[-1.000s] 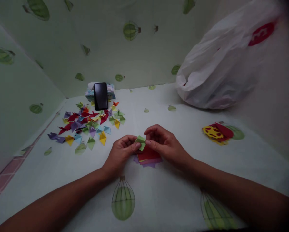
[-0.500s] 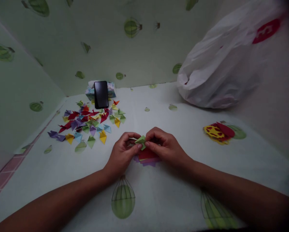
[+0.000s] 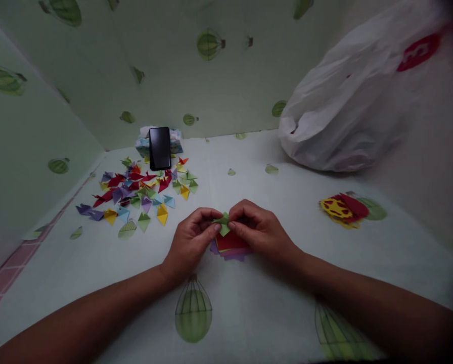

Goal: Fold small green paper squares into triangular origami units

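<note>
Between my two hands is a small folded green paper (image 3: 224, 225). My left hand (image 3: 193, 241) pinches its left side between thumb and fingers. On the right side, my right hand (image 3: 261, 231) pinches it the same way, fingers curled. Just beneath the green piece lies a stack of coloured paper squares (image 3: 232, 243), red on top with pink and purple edges showing; my right hand partly covers it. Many folded paper pieces (image 3: 143, 192) in red, purple, green, yellow and blue are spread at the left.
A black phone (image 3: 160, 148) leans on a tissue box (image 3: 176, 141) at the back left. A large white plastic bag (image 3: 336, 111) stands at the back right. Yellow and red paper cutouts (image 3: 342, 208) lie at the right. Walls bound the surface behind and at the sides.
The green paper has turned slightly between my fingers and now looks more spread, its lower point facing down. Both hands stay in nearly the same place. The whole view has shifted slightly.
</note>
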Available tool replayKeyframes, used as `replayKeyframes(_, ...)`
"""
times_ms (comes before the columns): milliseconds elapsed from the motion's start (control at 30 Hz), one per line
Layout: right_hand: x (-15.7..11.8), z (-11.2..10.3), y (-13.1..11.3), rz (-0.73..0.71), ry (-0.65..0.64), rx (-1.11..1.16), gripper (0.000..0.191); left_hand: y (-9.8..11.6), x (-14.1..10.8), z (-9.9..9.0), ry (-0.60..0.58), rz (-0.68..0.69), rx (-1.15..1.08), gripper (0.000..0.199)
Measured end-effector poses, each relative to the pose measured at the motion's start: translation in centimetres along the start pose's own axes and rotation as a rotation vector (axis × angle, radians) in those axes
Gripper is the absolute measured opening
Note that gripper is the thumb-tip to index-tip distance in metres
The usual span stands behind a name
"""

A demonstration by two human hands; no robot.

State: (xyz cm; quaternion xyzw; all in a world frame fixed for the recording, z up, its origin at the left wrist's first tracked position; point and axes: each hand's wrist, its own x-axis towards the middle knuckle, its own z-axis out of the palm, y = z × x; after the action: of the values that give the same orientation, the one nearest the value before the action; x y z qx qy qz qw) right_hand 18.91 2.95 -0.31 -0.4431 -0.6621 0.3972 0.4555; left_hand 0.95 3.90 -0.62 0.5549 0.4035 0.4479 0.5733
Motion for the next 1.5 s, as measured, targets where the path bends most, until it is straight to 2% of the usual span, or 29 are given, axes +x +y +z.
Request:
replayKeyframes(267, -0.05, -0.09, -0.16, 0.024, -0.017, 0.025, 0.007, 0.19, 0.09, 0.02, 0.023, -0.081, 0.027, 0.015)
replayKeyframes(433, -0.01, -0.01, -0.17, 0.027, -0.012, -0.013, 0.008, 0.26, -0.03, 0.18, -0.008, -0.132, 0.024, 0.016)
replayKeyframes(567, -0.05, -0.02, -0.17, -0.009, 0.018, -0.029, 0.008, 0.28, -0.04, 0.20, 0.013, -0.156, 0.016, 0.017)
replayKeyframes(767, 0.05, -0.17, -0.05, 0.024, 0.051, -0.013, 0.010, 0.17, 0.04, 0.14, 0.027, -0.183, -0.007, 0.018)
replayKeyframes(1300, -0.07, -0.12, 0.03, -0.163, 0.013, -0.121, 0.008, 0.69, -0.18, 0.46, 0.011, -0.223, -0.003, 0.018)
replayKeyframes(1500, -0.09, -0.04, 0.27, -0.278, 0.017, -0.131, 0.011, 0.70, -0.34, 0.49, 0.010, -0.228, -0.026, 0.020)
